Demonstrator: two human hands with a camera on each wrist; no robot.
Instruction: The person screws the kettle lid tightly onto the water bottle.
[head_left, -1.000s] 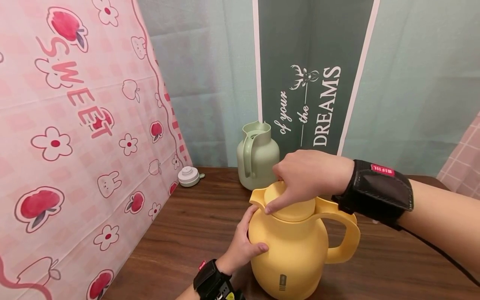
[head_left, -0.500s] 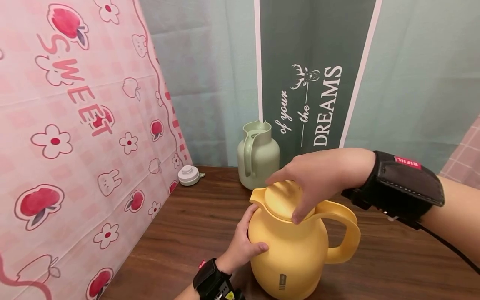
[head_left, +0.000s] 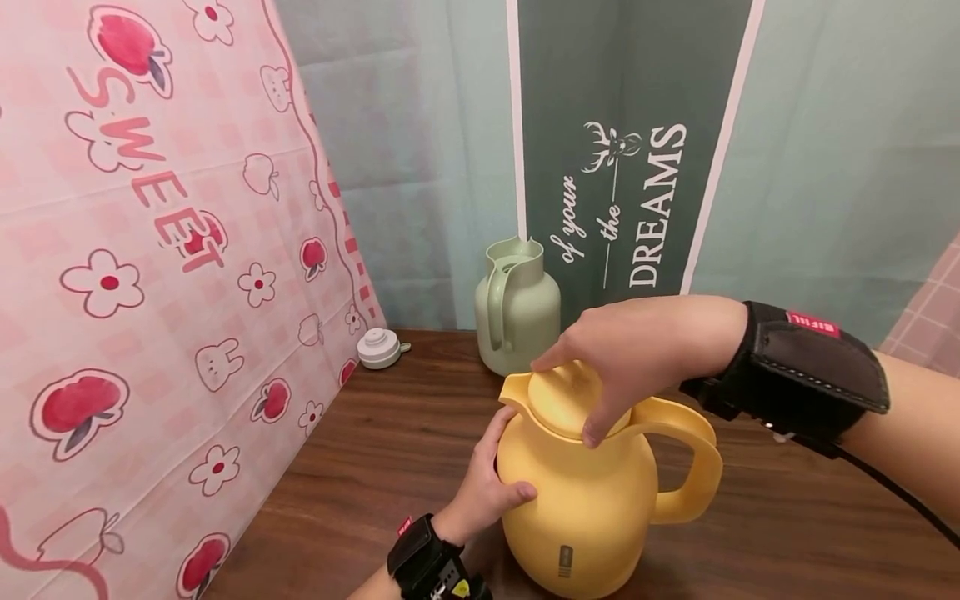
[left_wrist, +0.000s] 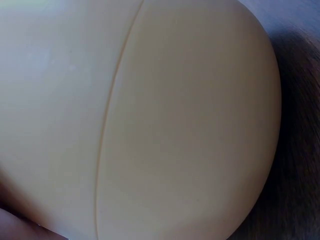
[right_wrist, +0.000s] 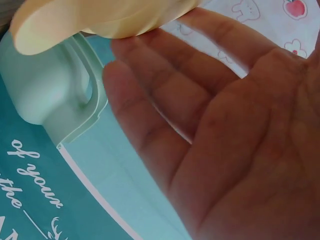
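A white stopper (head_left: 378,348) sits at the table's (head_left: 345,467) far left corner. My left hand (head_left: 486,493) spreads against the yellow jug (head_left: 581,508); behind, the open-mouthed green jug (head_left: 528,325) stands at the far edge. My right hand (head_left: 637,342) pinches the yellow jug's lid (head_left: 562,402).

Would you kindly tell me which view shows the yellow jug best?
The head view: the yellow jug appears almost whole, with spout, lid and handle in sight, though the right hand partly covers the lid. The left wrist view shows only the jug's body close up; the right wrist view, part of its top.
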